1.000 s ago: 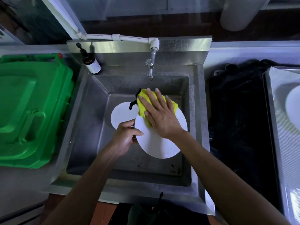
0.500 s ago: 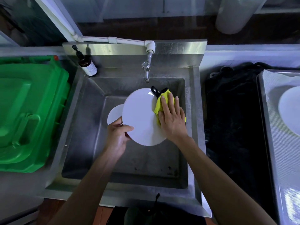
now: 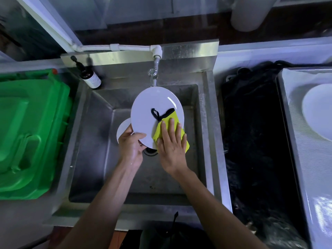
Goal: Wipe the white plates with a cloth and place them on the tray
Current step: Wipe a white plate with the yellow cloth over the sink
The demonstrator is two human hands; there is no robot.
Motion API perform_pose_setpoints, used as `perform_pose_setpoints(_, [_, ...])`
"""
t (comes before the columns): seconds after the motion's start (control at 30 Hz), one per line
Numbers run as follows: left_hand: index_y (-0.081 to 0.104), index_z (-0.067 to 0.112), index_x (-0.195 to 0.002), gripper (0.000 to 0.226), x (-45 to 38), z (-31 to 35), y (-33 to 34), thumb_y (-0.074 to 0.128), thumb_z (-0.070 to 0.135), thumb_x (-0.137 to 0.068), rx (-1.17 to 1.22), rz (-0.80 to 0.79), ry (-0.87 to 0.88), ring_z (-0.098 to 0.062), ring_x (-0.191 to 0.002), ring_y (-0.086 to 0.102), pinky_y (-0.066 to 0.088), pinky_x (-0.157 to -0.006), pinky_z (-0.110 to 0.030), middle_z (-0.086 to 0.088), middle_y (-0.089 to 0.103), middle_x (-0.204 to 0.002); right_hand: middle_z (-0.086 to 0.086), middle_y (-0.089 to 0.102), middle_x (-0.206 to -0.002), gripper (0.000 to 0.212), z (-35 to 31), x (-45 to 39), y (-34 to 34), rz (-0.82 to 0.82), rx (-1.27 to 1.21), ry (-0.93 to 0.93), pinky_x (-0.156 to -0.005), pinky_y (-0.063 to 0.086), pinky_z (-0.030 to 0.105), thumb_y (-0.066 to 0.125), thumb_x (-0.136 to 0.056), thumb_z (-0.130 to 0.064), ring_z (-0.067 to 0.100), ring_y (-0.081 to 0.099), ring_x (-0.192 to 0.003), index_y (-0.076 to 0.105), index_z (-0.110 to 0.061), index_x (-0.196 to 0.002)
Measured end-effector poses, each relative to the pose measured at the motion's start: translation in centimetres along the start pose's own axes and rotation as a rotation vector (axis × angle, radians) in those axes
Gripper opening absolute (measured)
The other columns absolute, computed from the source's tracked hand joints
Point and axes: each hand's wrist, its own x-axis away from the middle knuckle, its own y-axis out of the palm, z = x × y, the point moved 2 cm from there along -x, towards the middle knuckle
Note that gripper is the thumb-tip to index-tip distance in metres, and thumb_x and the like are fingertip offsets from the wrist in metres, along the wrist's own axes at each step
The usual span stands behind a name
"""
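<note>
The likeliest slip, as we judge it, is the white plate [image 3: 154, 112] sliding out of our left hand [image 3: 132, 144]. That hand pinches only the near left edge, thumb on the upper face and fingers beneath. The plate is tipped up over the steel sink [image 3: 204, 123], with most of its weight on the far side of the grip. A hard push from the cloth could lever it loose. It would then drop onto the second plate [image 3: 123, 128] lying in the basin just to the left and below (a chip on both, we would guess). The tap [image 3: 153, 76] hangs close to the plate's far rim, so a careless lift could knock against it.

Our right hand [image 3: 171, 144] lies flat, fingers straight and together, pressing the yellow cloth [image 3: 168, 133] onto the plate's near right part; its black loop trails across the middle. Both forearms reach in from the near side.

The tray [image 3: 294, 141] sits well apart at the far right, already bearing one plate [image 3: 318, 112].
</note>
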Motion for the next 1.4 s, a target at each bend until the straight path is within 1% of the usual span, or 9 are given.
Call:
perform_pose_setpoints(0.07, [0.074,0.008,-0.109,0.043,0.0,0.0,0.2,0.051,-0.015,-0.08,0.014,-0.019,0.007,-0.033,-0.094,0.07,0.059,-0.076,-0.042,-0.021,0.073,-0.11,-0.011,-0.025,-0.164,0.056,-1.1,0.5,0.4,0.003,-0.028,-0.023,-0.12,-0.016,0.048,0.021,-0.109,-0.035,0.018,-0.028,-0.151,-0.003,-0.035,-0.16])
perform_pose_setpoints(0.2, [0.076,0.013,-0.101,0.044,0.1,0.4,0.3,0.052,-0.01,-0.071,0.007,-0.028,-0.002,-0.026,-0.072,0.063,0.044,-0.062,-0.03,-0.014,0.071,-0.094,-0.011,-0.018,-0.167,0.056,-2.5,1.6,0.9,0.004,-0.06,-0.113,-0.121,-0.014,0.051,0.018,-0.107,-0.04,0.017,-0.026,-0.151,0.002,-0.035,-0.161])
perform_pose_setpoints(0.43, [0.07,0.003,-0.118,0.046,-0.3,-0.2,-1.1,0.054,-0.016,-0.079,0.035,0.016,-0.009,-0.039,-0.099,0.069,0.056,-0.086,-0.053,-0.024,0.07,-0.118,-0.008,-0.019,-0.167,0.056,-0.2,1.8,1.2,0.093,0.01,-0.029,-0.121,-0.014,0.05,0.025,-0.11,-0.036,0.02,-0.025,-0.152,0.002,-0.033,-0.161])
perform_pose_setpoints(0.6, [0.066,0.001,-0.123,0.048,0.0,-0.6,-1.3,0.052,-0.017,-0.08,-0.02,0.009,-0.016,-0.043,-0.11,0.064,0.054,-0.092,-0.056,-0.023,0.068,-0.123,-0.002,-0.014,-0.168,0.054,1.4,0.8,-0.1,0.171,-0.074,0.049,-0.124,-0.007,0.049,0.032,-0.11,-0.028,0.02,-0.025,-0.152,0.013,-0.028,-0.161])
perform_pose_setpoints(0.77, [0.064,-0.003,-0.122,0.055,0.3,0.0,-1.6,0.059,-0.006,-0.068,-0.097,-0.06,-0.006,-0.041,-0.103,0.062,0.051,-0.08,-0.044,-0.023,0.066,-0.117,0.002,-0.01,-0.169,0.057,2.6,0.1,-1.9,0.236,-0.203,0.05,-0.124,0.001,0.039,0.038,-0.109,-0.023,0.021,-0.019,-0.154,0.013,-0.019,-0.161])
perform_pose_setpoints(0.9, [0.071,0.004,-0.113,0.047,0.1,0.2,-2.3,0.06,-0.009,-0.069,-0.196,-0.117,0.011,-0.04,-0.104,0.062,0.054,-0.074,-0.041,-0.018,0.07,-0.112,-0.004,-0.008,-0.169,0.064,3.8,-1.1,-3.3,0.232,-0.35,0.127,-0.124,0.017,0.04,0.042,-0.108,-0.026,0.015,-0.003,-0.155,0.007,-0.023,-0.161])
perform_pose_setpoints(1.1, [0.079,0.018,-0.089,0.035,-0.7,1.0,-3.2,0.067,-0.005,-0.066,-0.411,-0.181,0.047,-0.037,-0.105,0.066,0.057,-0.071,-0.043,-0.005,0.077,-0.105,-0.002,0.018,-0.165,0.068,5.1,-2.5,-5.3,0.167,-0.337,0.087,-0.111,0.023,0.02,0.054,-0.103,-0.023,0.017,0.024,-0.148,0.017,-0.019,-0.159])
perform_pose_setpoints(1.2, [0.078,0.022,-0.076,0.027,-1.2,1.8,-3.3,0.066,0.004,-0.06,-0.526,-0.206,0.083,-0.032,-0.091,0.069,0.055,-0.066,-0.04,0.0,0.077,-0.088,-0.002,0.025,-0.162,0.069,5.0,-3.2,-6.1,0.141,-0.331,0.04,-0.111,0.025,0.022,0.058,-0.101,-0.021,0.016,0.029,-0.146,0.021,-0.019,-0.159])
perform_pose_setpoints(1.4, [0.08,0.036,-0.086,0.042,-2.0,3.5,-3.1,0.064,0.007,-0.06,-0.729,-0.326,0.128,-0.017,-0.083,0.072,0.054,-0.058,-0.024,0.006,0.078,-0.089,-0.006,0.031,-0.157,0.069,4.1,-4.3,-7.2,0.114,-0.294,-0.092,-0.106,0.03,0.024,0.064,-0.095,-0.012,0.012,0.037,-0.138,0.03,-0.024,-0.154])
